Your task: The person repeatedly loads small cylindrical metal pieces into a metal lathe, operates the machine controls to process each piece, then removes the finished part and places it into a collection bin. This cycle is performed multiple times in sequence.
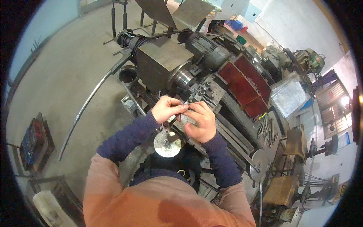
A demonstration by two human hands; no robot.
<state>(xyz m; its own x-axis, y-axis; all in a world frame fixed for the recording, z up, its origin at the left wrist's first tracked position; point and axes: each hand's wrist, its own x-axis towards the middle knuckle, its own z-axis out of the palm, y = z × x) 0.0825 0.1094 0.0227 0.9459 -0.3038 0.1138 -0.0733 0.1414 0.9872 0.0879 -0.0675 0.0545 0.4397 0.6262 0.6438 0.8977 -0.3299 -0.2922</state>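
My left hand (pixel 166 108) and my right hand (pixel 201 122) meet over the carriage of a metal lathe (pixel 166 62). Both pinch a small grey metal piece (pixel 186 113) between their fingertips; its exact shape is hidden by the fingers. Just below my left hand sits a round silver handwheel (pixel 167 144). The lathe chuck (pixel 184 78) and the tool post (pixel 203 92) with its upright bolts lie just beyond my hands. Dark blue sleeves cover both forearms.
A long bent steel bar (pixel 89 102) leans across the concrete floor at left. Red sheet-metal trays (pixel 247 85) lie behind the lathe. Hand tools (pixel 266 130) rest on the bed at right, near a second handwheel (pixel 259 160). Wooden stools (pixel 281 191) stand at lower right.
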